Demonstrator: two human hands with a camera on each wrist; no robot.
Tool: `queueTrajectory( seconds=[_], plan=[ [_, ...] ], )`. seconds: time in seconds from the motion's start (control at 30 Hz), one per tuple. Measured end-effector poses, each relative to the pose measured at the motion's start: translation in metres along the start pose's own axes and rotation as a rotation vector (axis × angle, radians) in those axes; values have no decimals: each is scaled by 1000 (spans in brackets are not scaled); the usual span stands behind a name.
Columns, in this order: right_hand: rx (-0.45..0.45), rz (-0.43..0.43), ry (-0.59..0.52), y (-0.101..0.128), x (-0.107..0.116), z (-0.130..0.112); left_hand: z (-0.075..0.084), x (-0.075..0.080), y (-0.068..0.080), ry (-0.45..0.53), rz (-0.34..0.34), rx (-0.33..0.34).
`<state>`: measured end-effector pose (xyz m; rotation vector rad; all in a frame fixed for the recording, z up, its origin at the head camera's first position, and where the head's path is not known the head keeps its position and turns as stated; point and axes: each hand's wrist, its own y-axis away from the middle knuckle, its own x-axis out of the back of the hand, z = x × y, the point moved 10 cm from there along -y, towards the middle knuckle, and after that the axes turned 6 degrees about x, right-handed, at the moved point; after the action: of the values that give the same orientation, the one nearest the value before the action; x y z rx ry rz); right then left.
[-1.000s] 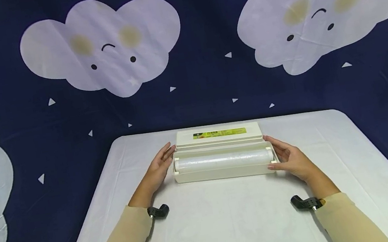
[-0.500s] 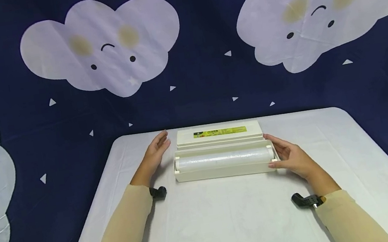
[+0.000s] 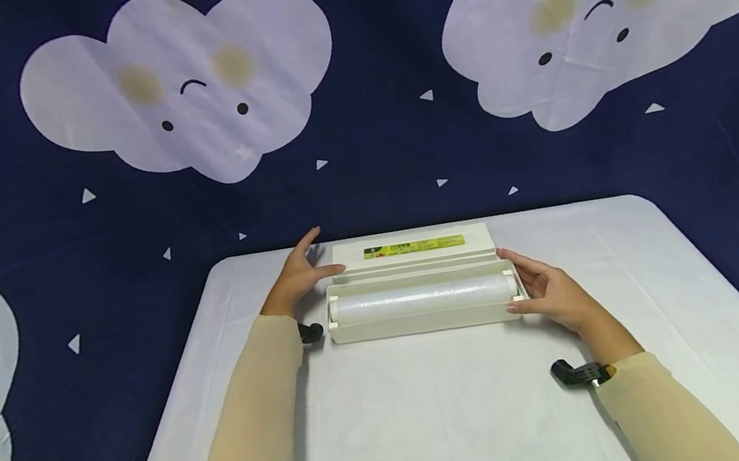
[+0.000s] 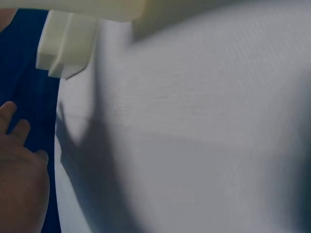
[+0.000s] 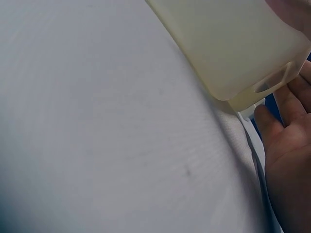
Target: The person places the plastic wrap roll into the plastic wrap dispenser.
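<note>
A cream-coloured cling film box [image 3: 419,324] stands on the table with a roll of cling film [image 3: 423,299] inside. Behind it lies its long lid [image 3: 417,259], with a yellow-green label on top. At the right end of the box, my right hand [image 3: 559,302] grips with the thumb on the front corner and the fingers toward the back. My left hand [image 3: 294,280] is beside the lid's left end, thumb and fingers spread, the thumb tip right at the lid's front corner. In the right wrist view the box's slotted end [image 5: 267,85] shows beside the fingers.
A white cloth [image 3: 441,419] covers the table. Behind the table's far edge hangs a dark blue curtain [image 3: 392,139] printed with clouds and small triangles. Black wrist cameras are strapped near both sleeves.
My left hand has left the box's left end and moved back to the lid's left end, its thumb and fingers spreading apart. The right hand has stayed at the box.
</note>
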<state>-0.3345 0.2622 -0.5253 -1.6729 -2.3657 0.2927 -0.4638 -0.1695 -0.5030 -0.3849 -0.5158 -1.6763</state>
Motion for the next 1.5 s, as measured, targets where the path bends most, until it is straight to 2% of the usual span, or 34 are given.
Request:
queueTrajectory(
  seconds=[0.1, 0.2, 0.4, 0.53, 0.7, 0.83, 0.9, 1.13, 1.37, 1.5],
  plan=[
    [14, 1, -5, 1, 1, -1, 3, -9, -7, -15, -23, -18],
    [22, -7, -14, 1, 0, -2, 2, -16, -13, -21, -35, -7],
    [20, -10, -21, 1, -1, 0, 0, -24, -15, -27, -53, 13],
    [17, -4, -10, 1, 0, 1, 3, -27, -13, -38, -82, -14],
    [9, -3, 5, -1, 1, 2, 9, -28, -11, 6, -112, -74],
    [1, -2, 8, -1, 1, 2, 11, -28, -10, 40, -116, -108],
    [2, -2, 7, -1, 1, 1, 10, -28, -11, 28, -112, -108],
    [19, -17, -5, 0, 0, 1, -2, -35, -13, -83, -127, -29],
    [20, -8, 19, 1, 2, 2, 7, -34, -9, -24, -93, -84],
    [20, -18, 7, 2, 0, 2, 6, -30, -6, 42, -69, -79]
  ],
)
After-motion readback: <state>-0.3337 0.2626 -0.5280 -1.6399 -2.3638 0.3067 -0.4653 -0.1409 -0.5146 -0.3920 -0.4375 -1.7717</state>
